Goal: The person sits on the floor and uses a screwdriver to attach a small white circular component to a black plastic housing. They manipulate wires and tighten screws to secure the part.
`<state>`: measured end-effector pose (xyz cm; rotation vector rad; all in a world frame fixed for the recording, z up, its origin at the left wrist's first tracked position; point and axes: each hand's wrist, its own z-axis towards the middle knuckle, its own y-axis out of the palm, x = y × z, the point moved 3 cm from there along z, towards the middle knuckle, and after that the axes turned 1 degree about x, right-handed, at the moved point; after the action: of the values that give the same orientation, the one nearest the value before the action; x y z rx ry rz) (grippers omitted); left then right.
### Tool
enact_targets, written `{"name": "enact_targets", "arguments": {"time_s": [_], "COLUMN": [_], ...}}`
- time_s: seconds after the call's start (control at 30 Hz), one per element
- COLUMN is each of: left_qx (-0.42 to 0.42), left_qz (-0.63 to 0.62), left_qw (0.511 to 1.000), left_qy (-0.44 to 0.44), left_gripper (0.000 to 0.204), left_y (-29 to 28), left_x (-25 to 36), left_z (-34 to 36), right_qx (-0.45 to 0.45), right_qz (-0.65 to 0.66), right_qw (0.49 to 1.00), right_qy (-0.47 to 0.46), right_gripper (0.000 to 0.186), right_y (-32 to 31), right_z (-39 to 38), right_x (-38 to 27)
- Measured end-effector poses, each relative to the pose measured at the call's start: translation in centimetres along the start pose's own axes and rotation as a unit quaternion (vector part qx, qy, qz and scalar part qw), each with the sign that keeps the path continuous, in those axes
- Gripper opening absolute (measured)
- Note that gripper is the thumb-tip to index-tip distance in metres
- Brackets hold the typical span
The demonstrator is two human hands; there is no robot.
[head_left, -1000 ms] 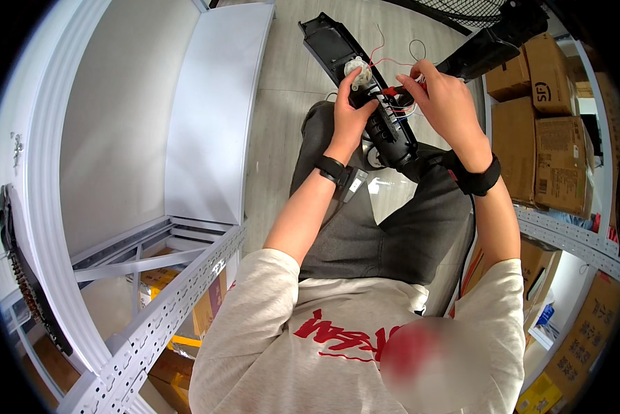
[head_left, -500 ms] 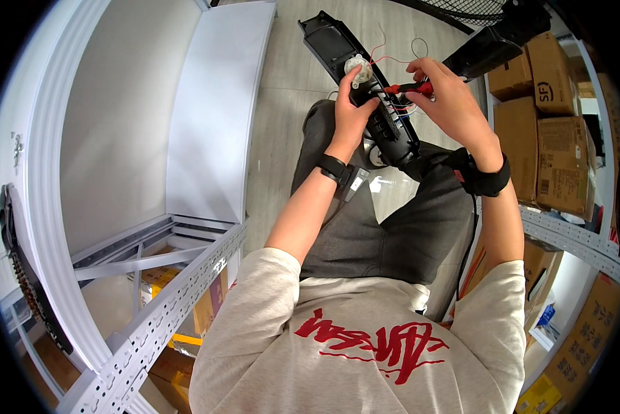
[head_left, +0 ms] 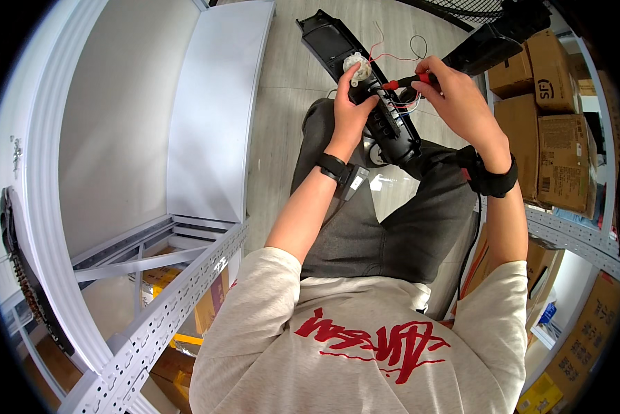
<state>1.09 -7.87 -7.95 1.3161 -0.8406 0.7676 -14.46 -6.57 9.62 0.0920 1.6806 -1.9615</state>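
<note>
A long black plastic housing (head_left: 331, 41) lies slantwise over my knees, its inner side facing up. My left hand (head_left: 350, 114) grips its left edge, the index finger against a whitish round part (head_left: 357, 67) and the thumb inside near the middle. Between the thumb and fingers of my right hand (head_left: 458, 103) is a red-and-black screwdriver (head_left: 411, 82). Its shaft points left into the housing, close to my left thumb; the tip is too small to make out. Thin red wires (head_left: 391, 56) rise from beside the round part, and pale wires loop below the screwdriver.
Another black elongated part (head_left: 486, 50) stands beyond my right hand. Cardboard boxes (head_left: 565, 155) are stacked on a rack at the right. To the left are a white panel (head_left: 213, 103) and a perforated metal shelf beam (head_left: 179, 303). A black mesh object (head_left: 462, 8) is at the far edge.
My right hand has shifted slightly right, and its fingers sit differently on the screwdriver. The left hand and the housing have barely moved.
</note>
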Motion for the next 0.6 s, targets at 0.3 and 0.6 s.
{"name": "enact_targets", "arguments": {"time_s": [0.3,0.6], "left_qx": [-0.009,0.0], "left_qz": [0.005,0.019], "left_qw": [1.0,1.0], "left_qy": [0.001,0.009], "left_gripper": [0.075,0.075], "left_y": [-0.2,-0.3], "left_x": [-0.3,-0.1], "left_z": [0.0,-0.1], "right_qx": [-0.005,0.019], "right_qz": [-0.157,-0.007], "right_qw": [0.986,0.999], "right_qy": [0.065,0.047], "right_gripper": [0.034,0.028], "right_y": [-0.1,-0.5], "right_z": [0.3,-0.2], "right_x": [-0.3,-0.2]}}
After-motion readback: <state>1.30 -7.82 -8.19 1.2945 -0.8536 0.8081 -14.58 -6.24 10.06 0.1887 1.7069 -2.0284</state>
